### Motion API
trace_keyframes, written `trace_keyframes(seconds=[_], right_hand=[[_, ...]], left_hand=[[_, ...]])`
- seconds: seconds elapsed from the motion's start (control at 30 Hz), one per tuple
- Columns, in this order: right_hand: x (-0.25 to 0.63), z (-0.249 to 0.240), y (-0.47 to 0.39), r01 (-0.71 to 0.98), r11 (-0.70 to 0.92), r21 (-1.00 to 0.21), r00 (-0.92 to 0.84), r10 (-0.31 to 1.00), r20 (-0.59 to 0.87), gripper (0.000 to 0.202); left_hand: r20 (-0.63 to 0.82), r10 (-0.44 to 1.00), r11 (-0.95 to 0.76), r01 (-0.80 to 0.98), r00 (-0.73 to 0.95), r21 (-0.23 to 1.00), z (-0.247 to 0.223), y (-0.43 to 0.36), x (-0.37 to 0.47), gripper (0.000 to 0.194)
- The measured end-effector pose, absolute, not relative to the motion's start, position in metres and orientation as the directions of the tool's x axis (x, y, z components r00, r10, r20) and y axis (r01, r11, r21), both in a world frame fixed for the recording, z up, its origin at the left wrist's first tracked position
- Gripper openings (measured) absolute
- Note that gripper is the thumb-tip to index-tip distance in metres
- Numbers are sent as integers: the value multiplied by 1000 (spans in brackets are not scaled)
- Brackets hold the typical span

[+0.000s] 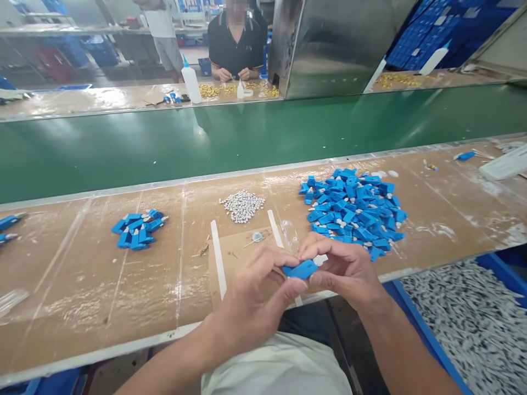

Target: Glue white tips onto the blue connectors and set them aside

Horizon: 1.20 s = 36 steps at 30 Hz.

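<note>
A small blue plastic piece [301, 269] is held over the near edge of the table, between both hands. My left hand [263, 285] pinches its left end between thumb and fingers. At its right end, the thumb and fingers of my right hand [346, 271] are closed on it too; a bit of white shows beside those fingers. To the right lies a big heap of similar blue pieces [354, 208], many with whitish tips. Beyond my hands sits a pile of tiny grey parts [242, 206]. A smaller group of blue pieces [138, 229] rests on the left.
A cardboard sheet [234, 258] with white tape strips lies under my hands. A green conveyor belt [247, 134] runs behind the table. Across it a person [237, 46] handles small gold parts near a white bottle [190, 82]. At lower right stands a blue bin [428, 323] of grey-white pieces.
</note>
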State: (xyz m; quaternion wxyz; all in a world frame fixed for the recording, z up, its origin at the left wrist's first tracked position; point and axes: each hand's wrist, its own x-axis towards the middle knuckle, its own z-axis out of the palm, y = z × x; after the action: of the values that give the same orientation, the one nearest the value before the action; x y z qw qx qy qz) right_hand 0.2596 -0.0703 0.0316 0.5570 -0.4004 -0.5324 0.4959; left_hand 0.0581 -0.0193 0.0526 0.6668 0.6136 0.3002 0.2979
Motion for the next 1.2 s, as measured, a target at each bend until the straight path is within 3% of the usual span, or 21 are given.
trace_keyframes(seconds=[0.07,0.17,0.27,0.37,0.5,0.63,0.8,1.0,1.2], right_hand=[[257,31,-69,-100,175,-979,-106,977,186,18],[251,30,-66,-94,132,-987,-173,974,147,20],[248,24,-64,-130,68,-989,-166,982,89,33],[247,8,-63,-2,17,-1000,-37,999,17,46],[238,-19,-62,288,-91,-953,80,994,-71,30],[219,-35,-59,342,-85,-936,61,996,-68,29],[207,-37,-51,379,-85,-921,76,995,-61,25],[206,-34,-53,489,101,-866,5,993,119,11],[207,-27,-65,568,218,-794,-128,976,176,18]], left_hand=[[-165,672,299,-60,722,953,50,-13,59,25],[-325,405,700,-61,855,712,42,-4,58,30],[-358,307,868,-105,882,486,35,2,45,28],[-372,488,841,-310,790,443,30,5,20,17],[-407,664,743,-496,627,448,15,7,-9,18],[-494,643,766,-490,586,416,-4,3,-18,27],[-489,641,767,-483,591,423,-14,1,-18,24],[-486,645,763,-463,590,451,-20,3,-19,24],[-442,677,732,-478,588,486,-20,-1,-16,29]])
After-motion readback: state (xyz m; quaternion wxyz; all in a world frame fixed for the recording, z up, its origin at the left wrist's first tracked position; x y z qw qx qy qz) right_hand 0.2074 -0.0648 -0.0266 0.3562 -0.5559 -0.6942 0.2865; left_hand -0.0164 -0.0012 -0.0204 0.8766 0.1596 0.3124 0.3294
